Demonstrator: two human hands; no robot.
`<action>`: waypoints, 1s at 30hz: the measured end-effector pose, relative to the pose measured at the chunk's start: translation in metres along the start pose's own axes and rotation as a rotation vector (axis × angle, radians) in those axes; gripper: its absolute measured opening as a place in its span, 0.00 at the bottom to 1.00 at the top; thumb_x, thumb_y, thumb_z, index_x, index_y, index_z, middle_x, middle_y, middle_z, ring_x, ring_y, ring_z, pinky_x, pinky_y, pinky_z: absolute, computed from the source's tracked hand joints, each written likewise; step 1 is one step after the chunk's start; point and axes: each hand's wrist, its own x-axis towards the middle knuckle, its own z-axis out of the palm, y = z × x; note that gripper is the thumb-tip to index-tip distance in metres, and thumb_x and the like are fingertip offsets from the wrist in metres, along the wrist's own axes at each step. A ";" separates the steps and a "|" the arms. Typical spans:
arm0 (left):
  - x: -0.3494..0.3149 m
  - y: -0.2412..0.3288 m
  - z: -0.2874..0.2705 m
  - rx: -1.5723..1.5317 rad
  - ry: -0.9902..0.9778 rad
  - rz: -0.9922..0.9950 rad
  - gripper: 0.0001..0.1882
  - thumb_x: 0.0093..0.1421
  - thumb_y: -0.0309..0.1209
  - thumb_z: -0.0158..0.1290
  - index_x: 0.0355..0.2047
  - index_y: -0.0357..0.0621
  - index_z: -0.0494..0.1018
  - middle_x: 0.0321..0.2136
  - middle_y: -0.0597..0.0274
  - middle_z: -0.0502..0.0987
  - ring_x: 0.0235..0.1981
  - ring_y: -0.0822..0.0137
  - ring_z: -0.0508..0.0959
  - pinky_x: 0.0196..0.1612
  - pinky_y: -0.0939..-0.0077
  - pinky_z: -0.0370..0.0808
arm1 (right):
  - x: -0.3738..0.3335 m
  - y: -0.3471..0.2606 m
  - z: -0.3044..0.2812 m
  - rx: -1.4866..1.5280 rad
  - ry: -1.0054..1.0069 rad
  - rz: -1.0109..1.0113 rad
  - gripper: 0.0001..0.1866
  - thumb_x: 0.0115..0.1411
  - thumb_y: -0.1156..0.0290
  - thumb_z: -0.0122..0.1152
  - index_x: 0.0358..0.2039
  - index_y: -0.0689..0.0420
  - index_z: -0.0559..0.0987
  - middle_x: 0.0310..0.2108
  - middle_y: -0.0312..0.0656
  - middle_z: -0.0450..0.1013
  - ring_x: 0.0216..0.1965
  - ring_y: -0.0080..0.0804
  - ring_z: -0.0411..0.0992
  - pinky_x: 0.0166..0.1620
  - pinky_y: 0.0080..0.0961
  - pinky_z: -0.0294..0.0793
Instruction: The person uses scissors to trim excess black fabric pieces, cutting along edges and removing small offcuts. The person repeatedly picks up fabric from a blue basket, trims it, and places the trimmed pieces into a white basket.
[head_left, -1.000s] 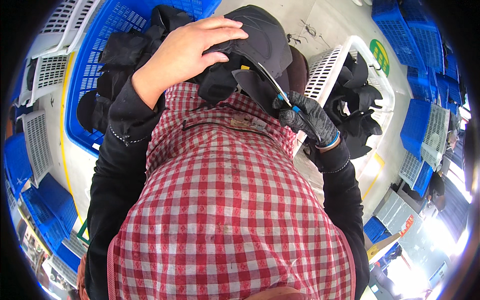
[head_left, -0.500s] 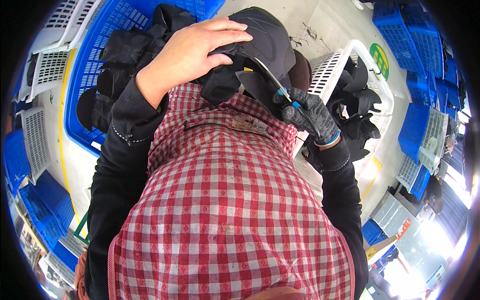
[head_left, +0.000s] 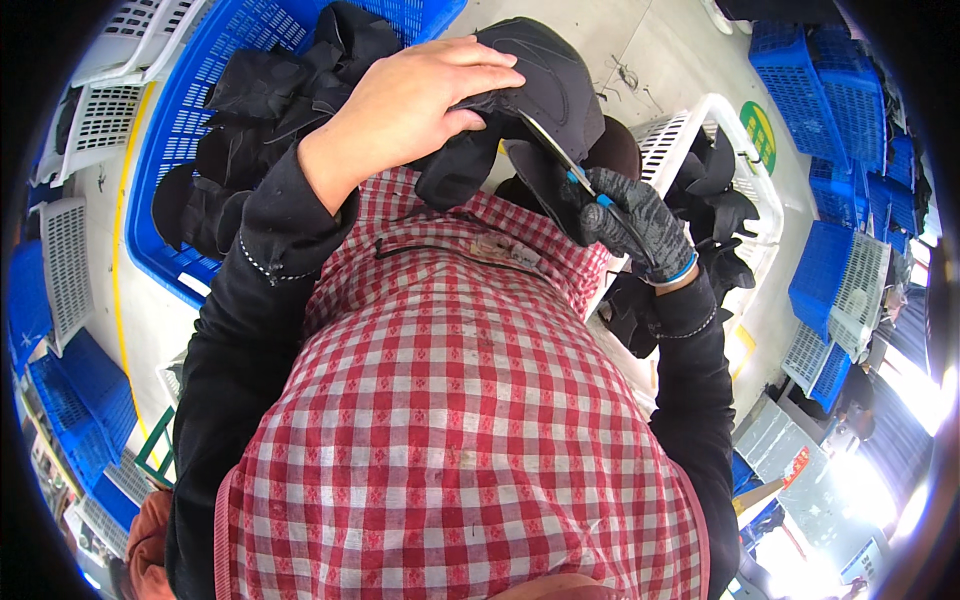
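Note:
My bare left hand (head_left: pixel 410 100) grips a dark grey cap (head_left: pixel 545 80) from above, fingers curled over its crown. My right hand (head_left: pixel 635 220), in a grey knitted glove, holds a small pair of scissors (head_left: pixel 575 175) with a blue handle, the blade laid against the cap's brim. Both hands are raised just above my red-and-white checked apron (head_left: pixel 450 400).
A blue crate (head_left: pixel 190 110) full of dark caps stands at the left. To the right, a white crate (head_left: pixel 720 160) also holds dark caps. Stacks of blue and white crates (head_left: pixel 850 90) line the floor at the right and left edges.
My left hand and the cap have shifted slightly; the fingers have spread a little further over the crown. The scissors stay at the brim.

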 end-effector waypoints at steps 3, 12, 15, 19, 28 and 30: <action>-0.001 0.001 0.002 0.001 -0.046 -0.043 0.30 0.56 0.28 0.66 0.60 0.61 0.76 0.63 0.71 0.75 0.67 0.58 0.71 0.67 0.64 0.71 | 0.004 -0.004 0.000 -0.053 0.010 -0.007 0.20 0.68 0.60 0.67 0.54 0.59 0.81 0.38 0.39 0.81 0.37 0.23 0.76 0.46 0.25 0.77; -0.006 0.002 0.009 0.093 0.042 -0.040 0.27 0.56 0.29 0.67 0.57 0.60 0.78 0.60 0.73 0.77 0.63 0.60 0.74 0.63 0.67 0.75 | 0.007 -0.010 -0.008 0.268 -0.135 0.232 0.26 0.70 0.57 0.64 0.61 0.59 0.75 0.37 0.29 0.78 0.32 0.17 0.70 0.36 0.18 0.71; -0.008 0.003 0.010 0.078 0.060 -0.055 0.27 0.56 0.30 0.67 0.57 0.61 0.78 0.60 0.74 0.77 0.63 0.60 0.74 0.63 0.66 0.75 | 0.002 -0.018 -0.006 0.329 -0.177 0.281 0.27 0.73 0.53 0.58 0.63 0.59 0.73 0.35 0.31 0.78 0.27 0.15 0.66 0.30 0.16 0.64; -0.010 0.005 0.009 0.044 0.071 -0.069 0.27 0.55 0.30 0.67 0.57 0.61 0.79 0.60 0.75 0.77 0.63 0.59 0.74 0.64 0.66 0.74 | -0.005 -0.027 0.001 0.307 -0.094 0.281 0.28 0.73 0.48 0.55 0.61 0.57 0.75 0.30 0.30 0.75 0.24 0.14 0.63 0.28 0.15 0.59; -0.010 0.006 0.011 0.048 0.063 -0.074 0.27 0.56 0.30 0.67 0.57 0.62 0.79 0.60 0.75 0.77 0.64 0.59 0.74 0.66 0.65 0.72 | 0.001 -0.020 0.000 0.315 -0.121 0.270 0.31 0.73 0.46 0.54 0.63 0.58 0.73 0.29 0.33 0.75 0.22 0.16 0.63 0.27 0.16 0.62; -0.010 0.007 0.012 0.062 0.060 -0.068 0.27 0.56 0.30 0.68 0.57 0.62 0.79 0.60 0.74 0.77 0.64 0.58 0.74 0.66 0.65 0.72 | 0.003 -0.020 0.000 0.312 -0.133 0.272 0.31 0.72 0.46 0.54 0.63 0.58 0.72 0.29 0.33 0.75 0.22 0.15 0.64 0.27 0.16 0.62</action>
